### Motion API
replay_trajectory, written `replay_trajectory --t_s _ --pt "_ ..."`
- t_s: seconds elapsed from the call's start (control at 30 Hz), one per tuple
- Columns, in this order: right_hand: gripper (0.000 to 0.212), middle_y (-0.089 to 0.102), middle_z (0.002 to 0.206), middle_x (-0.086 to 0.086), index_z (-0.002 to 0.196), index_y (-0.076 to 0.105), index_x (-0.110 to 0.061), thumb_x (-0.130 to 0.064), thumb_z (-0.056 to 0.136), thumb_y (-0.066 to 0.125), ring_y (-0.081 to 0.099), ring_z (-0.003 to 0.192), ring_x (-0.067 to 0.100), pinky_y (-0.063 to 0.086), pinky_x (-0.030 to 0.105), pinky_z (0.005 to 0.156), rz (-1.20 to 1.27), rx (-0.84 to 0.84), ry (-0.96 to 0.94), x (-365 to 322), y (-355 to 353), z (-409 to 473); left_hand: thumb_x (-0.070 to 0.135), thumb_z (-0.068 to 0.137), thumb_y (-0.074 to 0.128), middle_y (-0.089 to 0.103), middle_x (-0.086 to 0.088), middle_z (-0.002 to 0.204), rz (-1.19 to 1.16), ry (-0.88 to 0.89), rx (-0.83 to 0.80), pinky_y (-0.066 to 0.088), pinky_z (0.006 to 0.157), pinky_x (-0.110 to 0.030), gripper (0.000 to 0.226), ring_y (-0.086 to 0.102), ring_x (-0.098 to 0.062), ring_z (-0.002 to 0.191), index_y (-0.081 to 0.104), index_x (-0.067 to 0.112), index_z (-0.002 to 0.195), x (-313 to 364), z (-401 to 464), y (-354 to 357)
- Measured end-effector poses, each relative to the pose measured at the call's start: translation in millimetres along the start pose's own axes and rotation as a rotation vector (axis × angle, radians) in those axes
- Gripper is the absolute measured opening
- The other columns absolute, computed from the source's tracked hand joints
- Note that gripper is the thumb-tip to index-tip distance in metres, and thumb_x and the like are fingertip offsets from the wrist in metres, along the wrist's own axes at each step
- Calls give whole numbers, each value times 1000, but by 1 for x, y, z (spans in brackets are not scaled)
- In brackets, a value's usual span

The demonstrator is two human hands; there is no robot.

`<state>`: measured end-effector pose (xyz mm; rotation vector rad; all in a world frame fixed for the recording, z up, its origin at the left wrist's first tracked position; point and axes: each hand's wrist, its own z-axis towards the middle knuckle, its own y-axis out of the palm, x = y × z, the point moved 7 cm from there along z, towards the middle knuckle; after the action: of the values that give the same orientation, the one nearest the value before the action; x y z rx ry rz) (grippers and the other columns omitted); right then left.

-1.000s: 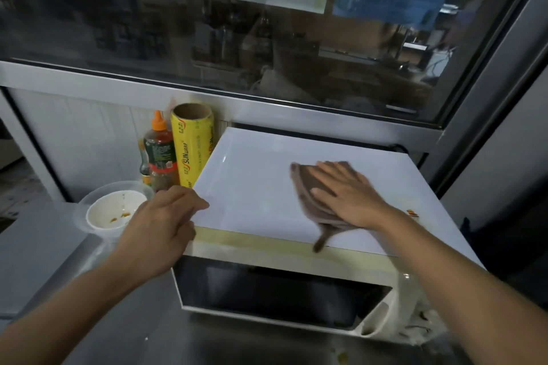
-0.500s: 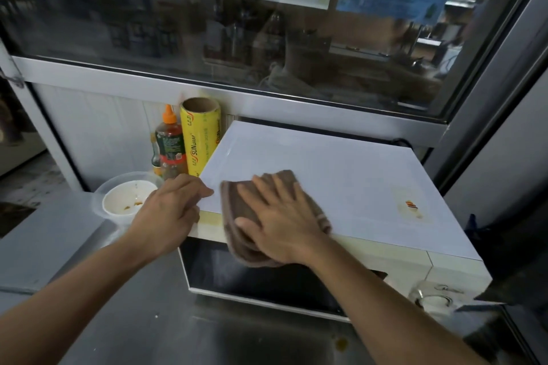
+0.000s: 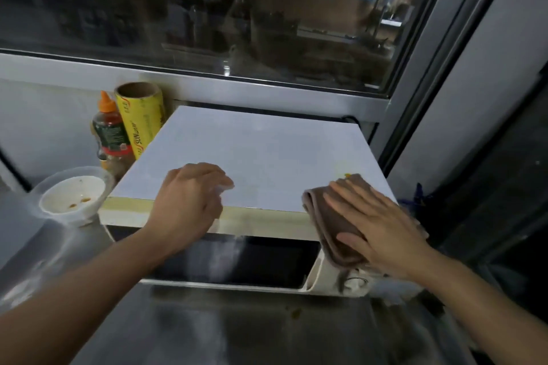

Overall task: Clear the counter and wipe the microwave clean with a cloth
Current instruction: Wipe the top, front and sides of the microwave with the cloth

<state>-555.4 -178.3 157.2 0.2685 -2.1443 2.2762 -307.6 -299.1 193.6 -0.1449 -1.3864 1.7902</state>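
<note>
A person wipes the top of a white microwave with a brown cloth on a steel counter.

From left: a used white bowl sits on the counter before a sauce bottle and a yellow roll of cling wrap, all just beside the microwave. The left hand rests on the microwave's front top edge, fingers loosely curled, holding nothing. The right hand, fingers straight, presses the cloth flat over the front right corner, where it hangs down above the control knob.
</note>
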Motion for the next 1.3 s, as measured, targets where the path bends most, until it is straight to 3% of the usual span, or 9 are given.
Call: replay_trajectory --t_s 0.1,0.27,0.33,0.43,0.57,0.87,1.03,1.13,1.3 --pt "60 -5 155 -15 143 -2 -39 -61 90 16 -10 144 5 0 32 119 75 10 34 26 2 -18 21 74 40 63 5 117 41 -17 -81 43 92 -43 44 56 -24 107 69 19 108 20 8 19" --pt "55 -2 155 -20 144 13 -40 -54 92 24 -14 140 -5 -5 28 116 610 17 225 78 15 3 25 73 44 63 3 119 84 -44 -94 45 90 -45 43 58 -23 104 69 20 108 20 10 22" --pt "54 -3 157 -14 148 15 -31 -44 98 31 -9 143 4 -2 32 117 643 -2 283 97 21 30 26 73 45 63 3 118 96 -58 -104 45 90 -45 42 57 -22 104 70 21 107 21 12 23" --pt "54 -2 159 -6 150 15 -22 -36 101 32 6 145 13 9 23 109 679 13 348 122 23 71 20 80 53 63 1 117 94 -72 -86 46 89 -47 31 58 -23 103 71 19 106 23 14 26" --pt "54 -3 159 -3 150 16 -18 -36 101 32 5 145 15 7 25 113 748 20 381 136 24 94 2 80 64 64 -2 115 96 -85 -42 46 87 -48 28 58 -27 99 71 15 104 23 15 28" --pt "56 -4 157 -16 150 15 -27 -41 99 34 8 144 12 11 25 109 768 106 348 90 23 7 6 88 55 61 -6 122 129 -65 -17 44 93 -47 28 54 -29 108 68 15 111 23 11 31" --pt "49 13 155 -7 146 28 -21 -31 98 35 22 139 14 22 24 108 572 349 315 46 16 -55 2 87 56 57 -4 130 78 11 -108 37 103 -44 37 50 -28 119 62 16 121 18 4 25" --pt "55 32 148 14 141 38 -13 -19 89 56 29 136 35 33 46 106 172 427 344 27 17 -66 3 88 57 65 -8 117 88 84 0 43 94 -46 25 57 -32 109 67 10 110 6 -15 1" --pt "54 44 137 15 134 40 -18 -25 82 53 30 130 40 15 58 112 -165 505 453 -16 24 -46 15 80 49 66 -10 103 174 14 105 47 82 -50 28 56 -39 95 70 10 96 -53 -47 -38"
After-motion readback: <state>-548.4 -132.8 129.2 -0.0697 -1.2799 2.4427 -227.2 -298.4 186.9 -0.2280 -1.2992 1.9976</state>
